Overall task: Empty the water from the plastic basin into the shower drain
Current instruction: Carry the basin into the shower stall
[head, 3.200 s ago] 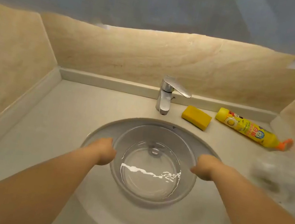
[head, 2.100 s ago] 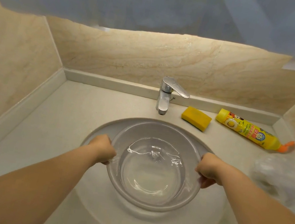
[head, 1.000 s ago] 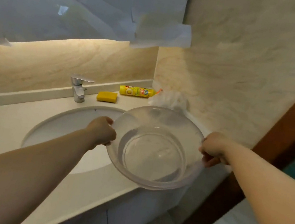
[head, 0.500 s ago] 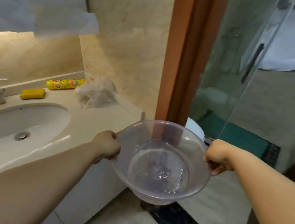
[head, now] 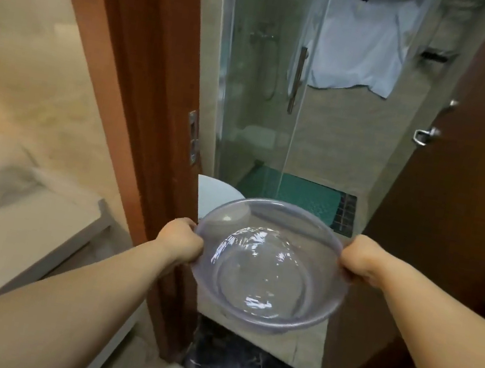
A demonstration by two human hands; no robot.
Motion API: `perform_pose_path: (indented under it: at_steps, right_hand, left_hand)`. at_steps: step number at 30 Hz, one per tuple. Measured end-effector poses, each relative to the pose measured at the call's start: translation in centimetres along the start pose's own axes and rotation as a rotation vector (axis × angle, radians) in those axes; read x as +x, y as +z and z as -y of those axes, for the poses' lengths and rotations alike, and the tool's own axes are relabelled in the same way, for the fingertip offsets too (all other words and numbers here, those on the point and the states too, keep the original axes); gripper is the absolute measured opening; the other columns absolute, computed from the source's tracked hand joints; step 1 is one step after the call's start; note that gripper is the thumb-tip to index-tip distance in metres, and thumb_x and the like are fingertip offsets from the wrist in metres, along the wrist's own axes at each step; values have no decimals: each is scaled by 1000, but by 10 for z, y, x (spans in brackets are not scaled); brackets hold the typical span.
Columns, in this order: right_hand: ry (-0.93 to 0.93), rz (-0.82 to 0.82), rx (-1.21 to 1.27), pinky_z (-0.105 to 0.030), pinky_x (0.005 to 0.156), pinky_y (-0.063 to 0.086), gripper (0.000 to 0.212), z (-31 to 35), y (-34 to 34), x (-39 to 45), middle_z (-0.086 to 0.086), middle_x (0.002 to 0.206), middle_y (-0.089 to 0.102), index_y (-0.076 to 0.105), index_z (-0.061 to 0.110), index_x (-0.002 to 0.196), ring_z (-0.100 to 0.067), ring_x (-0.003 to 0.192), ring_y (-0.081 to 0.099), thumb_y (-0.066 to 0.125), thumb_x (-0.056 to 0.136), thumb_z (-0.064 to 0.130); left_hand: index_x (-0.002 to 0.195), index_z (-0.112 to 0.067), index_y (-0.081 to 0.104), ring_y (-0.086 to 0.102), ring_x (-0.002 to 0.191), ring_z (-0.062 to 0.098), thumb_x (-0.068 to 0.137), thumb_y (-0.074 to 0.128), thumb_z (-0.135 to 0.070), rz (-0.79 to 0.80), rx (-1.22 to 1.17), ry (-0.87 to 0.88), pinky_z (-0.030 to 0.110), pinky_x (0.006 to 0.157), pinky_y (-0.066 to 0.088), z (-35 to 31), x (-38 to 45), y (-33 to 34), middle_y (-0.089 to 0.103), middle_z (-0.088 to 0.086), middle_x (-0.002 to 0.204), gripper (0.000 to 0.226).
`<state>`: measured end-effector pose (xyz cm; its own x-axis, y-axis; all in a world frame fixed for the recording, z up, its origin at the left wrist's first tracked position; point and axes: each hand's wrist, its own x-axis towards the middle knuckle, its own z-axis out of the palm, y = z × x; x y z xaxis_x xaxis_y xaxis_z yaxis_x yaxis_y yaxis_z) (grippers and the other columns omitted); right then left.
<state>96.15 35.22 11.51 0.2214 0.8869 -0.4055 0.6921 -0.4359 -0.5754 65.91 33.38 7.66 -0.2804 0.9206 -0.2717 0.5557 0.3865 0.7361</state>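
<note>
Carrying step under way, pour not yet begun.

Held level between left hand and right hand, each closed tight on opposite sides of the rim: clear round plastic basin, shallow water rippling inside. Straight ahead of both hands, past the brown wooden door frame: glass shower door and green textured shower mat; no drain visible. Next, probably: stepping through, keeping the rim flat, tipping only over the shower floor.
</note>
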Motion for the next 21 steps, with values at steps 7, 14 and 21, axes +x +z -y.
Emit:
perform_pose_path:
  at_steps: [7, 14, 21]
  right_hand:
    - [31, -32, 24, -41, 73, 57, 37, 19, -37, 83, -27, 112, 65, 61, -3, 118, -40, 97, 67, 50, 84, -11]
    - [54, -95, 152, -51, 84, 58, 39, 21, -66, 181, -26, 112, 65, 61, -1, 119, -42, 101, 66, 50, 84, -13]
    - [51, -62, 129, -45, 72, 61, 40, 29, -116, 317, -26, 113, 64, 58, -1, 123, -41, 96, 67, 51, 85, -11]
  left_hand:
    - [81, -15, 65, 69, 84, 37, 66, 52, -4, 74, 12, 42, 42, 76, 62, -61, 119, 41, 69, 14, 84, 23]
    - [82, -11, 65, 69, 80, 40, 68, 54, 2, 121, 4, 84, 53, 80, 59, -131, 221, 85, 69, 25, 84, 22]
    - [71, -18, 57, 69, 83, 38, 72, 55, 6, 108, -36, 54, 49, 75, 62, -203, 304, 132, 68, 19, 86, 24]
